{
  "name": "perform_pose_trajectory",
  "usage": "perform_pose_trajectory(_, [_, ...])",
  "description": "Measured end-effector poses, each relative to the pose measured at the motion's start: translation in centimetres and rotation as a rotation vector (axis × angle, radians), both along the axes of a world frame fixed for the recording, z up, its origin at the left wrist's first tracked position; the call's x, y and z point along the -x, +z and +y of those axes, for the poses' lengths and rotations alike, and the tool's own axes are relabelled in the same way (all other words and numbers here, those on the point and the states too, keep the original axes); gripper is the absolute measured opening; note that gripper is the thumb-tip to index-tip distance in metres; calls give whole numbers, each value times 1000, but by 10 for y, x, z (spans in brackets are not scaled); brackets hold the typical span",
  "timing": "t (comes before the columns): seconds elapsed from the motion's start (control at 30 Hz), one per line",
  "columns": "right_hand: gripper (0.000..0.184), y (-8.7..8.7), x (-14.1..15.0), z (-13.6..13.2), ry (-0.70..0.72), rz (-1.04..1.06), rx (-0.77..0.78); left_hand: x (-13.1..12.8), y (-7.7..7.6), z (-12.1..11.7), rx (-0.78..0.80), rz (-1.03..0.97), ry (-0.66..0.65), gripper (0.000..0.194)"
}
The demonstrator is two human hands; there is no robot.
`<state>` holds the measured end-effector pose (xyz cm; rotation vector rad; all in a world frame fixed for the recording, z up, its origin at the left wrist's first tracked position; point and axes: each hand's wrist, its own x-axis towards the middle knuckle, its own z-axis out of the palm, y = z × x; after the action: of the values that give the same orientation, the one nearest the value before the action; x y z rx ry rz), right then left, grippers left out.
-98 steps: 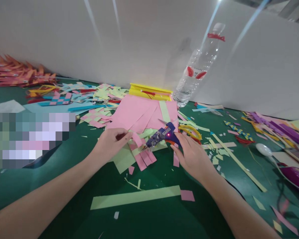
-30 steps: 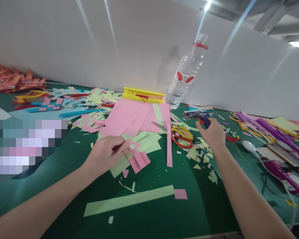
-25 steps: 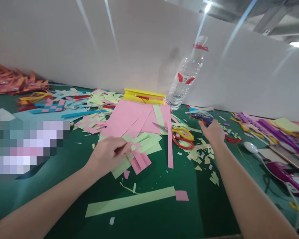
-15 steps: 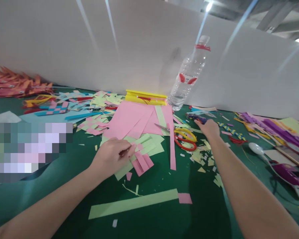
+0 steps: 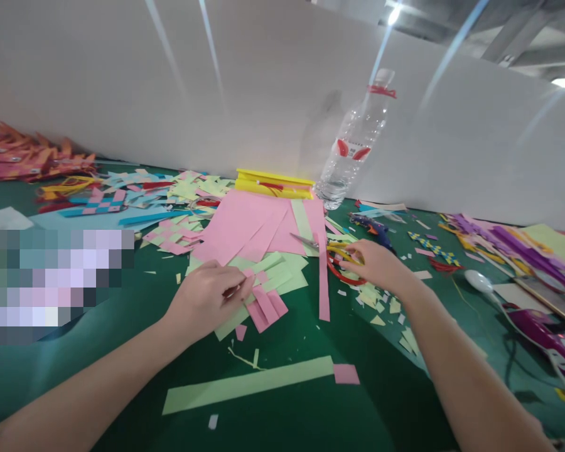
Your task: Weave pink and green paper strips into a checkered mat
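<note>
1. A green table (image 5: pixel 282 417) is backed by a pale wall (image 5: pixel 169 94), and its surface is strewn with cut paper.
2. On the table, in front of the pink sheets (image 5: pixel 240 220), a woven paper piece (image 5: pixel 266 307) in pink and light green is placed; its upper left part is pinched in the grip of the left hand (image 5: pixel 207 295).
3. To the right of it, scissors (image 5: pixel 339 276) with one yellow and one red handle loop are laid flat, their blades pointed left. The yellow loop is touched by the fingers of the right hand (image 5: pixel 381 267); whether its grip is closed cannot be told.
4. The scissors are crossed by a long pink strip (image 5: pixel 324 298).
5. Just beyond the right hand, a dark blue glue gun (image 5: pixel 376 231) is seen on the table, and green scraps (image 5: pixel 370 295) are scattered below the scissors.
6. Nearer the viewer, a light green strip (image 5: pixel 249 384) is laid beside a pink rectangle (image 5: pixel 346 374).
7. Farther back, a clear bottle (image 5: pixel 353 150) is set near the wall, beside a yellow folded piece (image 5: pixel 252 184).
8. At far left, orange-red paper shapes (image 5: pixel 23 154) are heaped; at far right, a purple device (image 5: pixel 539 329) is partly shown.
</note>
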<state>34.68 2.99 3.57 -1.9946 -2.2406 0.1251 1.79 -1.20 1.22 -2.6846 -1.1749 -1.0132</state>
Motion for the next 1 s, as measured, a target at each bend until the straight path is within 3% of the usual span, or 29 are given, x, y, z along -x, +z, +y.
perform_pose_trajectory(0.13, [34,-11,10,-8,23,-55,-44,3,0,3,43,2,50,44])
perform_pose_trajectory(0.3, [30,-22,2,-4,58,33,-89,11,-3,12,198,92,161,39])
perform_pose_trajectory(0.63, [38,-12,-10,-13,36,220,-16,14,-8,22,441,126,150,31])
perform_pose_trajectory(0.9, [38,-18,4,-19,293,389,130,13,-8,20,499,150,123,31])
perform_pose_trajectory(1.0, [35,-18,13,-20,329,418,145,12,-7,20,493,159,117,32])
